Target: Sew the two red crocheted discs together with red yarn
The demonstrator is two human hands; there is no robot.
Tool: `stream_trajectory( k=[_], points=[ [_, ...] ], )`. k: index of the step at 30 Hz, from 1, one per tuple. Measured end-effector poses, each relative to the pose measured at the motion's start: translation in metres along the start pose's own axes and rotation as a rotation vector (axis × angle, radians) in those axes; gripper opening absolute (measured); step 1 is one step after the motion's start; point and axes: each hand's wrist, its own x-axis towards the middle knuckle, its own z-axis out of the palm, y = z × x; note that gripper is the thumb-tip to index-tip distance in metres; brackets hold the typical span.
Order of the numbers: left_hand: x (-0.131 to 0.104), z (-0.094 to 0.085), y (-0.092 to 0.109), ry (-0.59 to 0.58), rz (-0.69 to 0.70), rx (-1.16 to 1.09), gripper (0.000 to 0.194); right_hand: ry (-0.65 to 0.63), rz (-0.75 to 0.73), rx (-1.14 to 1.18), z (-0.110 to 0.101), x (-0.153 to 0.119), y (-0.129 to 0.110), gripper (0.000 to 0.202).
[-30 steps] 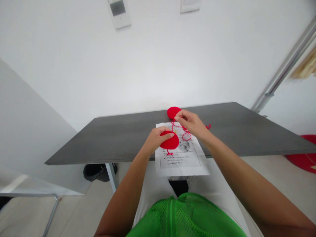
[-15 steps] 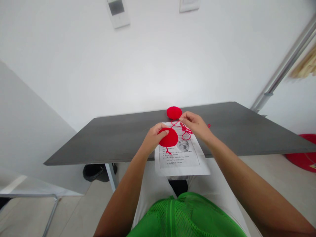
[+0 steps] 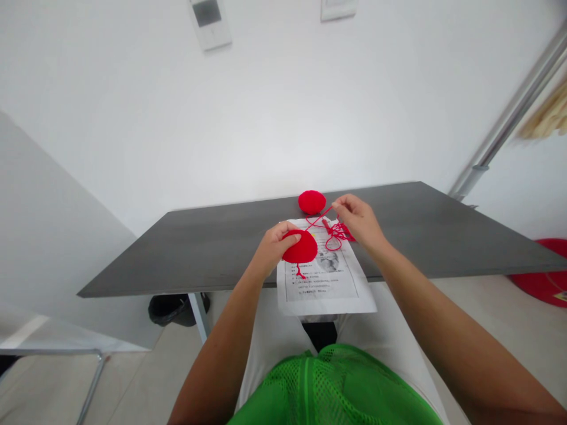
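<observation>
Thumb on top, my left hand (image 3: 277,245) grips a flat red round piece (image 3: 302,248) by its left side, above a printed sheet (image 3: 325,302). A short red tail hangs from the piece's lower edge. My right hand (image 3: 355,217) is pinched on a strand of red yarn (image 3: 322,216) that runs down to the piece. Beneath and beside the right hand, loose loops of red yarn (image 3: 334,235) lie on the sheet, along with a small red item too small to make out. Behind the hands sits another red round object (image 3: 312,202).
The dark grey table (image 3: 212,248) stands against a white wall. The sheet overhangs its front edge. A black bin (image 3: 172,310) is under the table at the left, and a red round object (image 3: 543,283) lies beyond the right side.
My right hand has moved slightly up and to the right, drawing the strand longer. My left hand and the red piece have shifted a little to the left.
</observation>
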Motion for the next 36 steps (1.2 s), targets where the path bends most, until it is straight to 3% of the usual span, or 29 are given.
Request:
stream_trajectory(
  k=[6, 10, 12, 15, 18, 22, 25, 28, 32, 36],
  points=[
    [-0.002, -0.003, -0.001, 0.002, 0.002, -0.031, 0.022, 0.111, 0.041, -0.025, -0.009, 0.009, 0.020, 0.017],
    [0.000, -0.003, -0.003, -0.011, 0.024, -0.048, 0.024, 0.051, 0.033, 0.006, -0.006, 0.010, 0.027, 0.013],
    [0.002, -0.002, -0.004, -0.014, 0.035, -0.033, 0.025, -0.004, 0.016, 0.034, -0.002, 0.006, 0.021, 0.020],
    [0.004, -0.001, -0.004, -0.025, 0.076, 0.043, 0.023, -0.153, -0.002, 0.102, 0.006, -0.007, 0.000, 0.031],
    [0.004, -0.001, -0.003, -0.068, 0.135, 0.156, 0.021, -0.507, 0.036, 0.262, 0.012, -0.018, -0.024, 0.030],
    [0.003, -0.001, -0.001, -0.026, 0.218, 0.283, 0.022, -0.717, 0.091, 0.265, 0.015, -0.021, -0.035, 0.031],
    [0.003, -0.001, -0.002, 0.033, 0.218, 0.275, 0.030, -0.740, 0.090, 0.258, 0.015, -0.021, -0.033, 0.037],
    [0.005, -0.003, -0.006, 0.011, 0.131, 0.159, 0.040, -0.724, 0.072, 0.234, 0.014, -0.020, -0.030, 0.035],
    [0.011, -0.007, -0.008, -0.105, 0.057, 0.074, 0.051, -0.724, 0.014, 0.168, 0.014, -0.017, -0.030, 0.030],
    [0.015, -0.011, -0.005, -0.241, 0.030, 0.207, 0.039, -0.734, -0.037, 0.102, 0.013, -0.013, -0.028, 0.028]
  ],
)
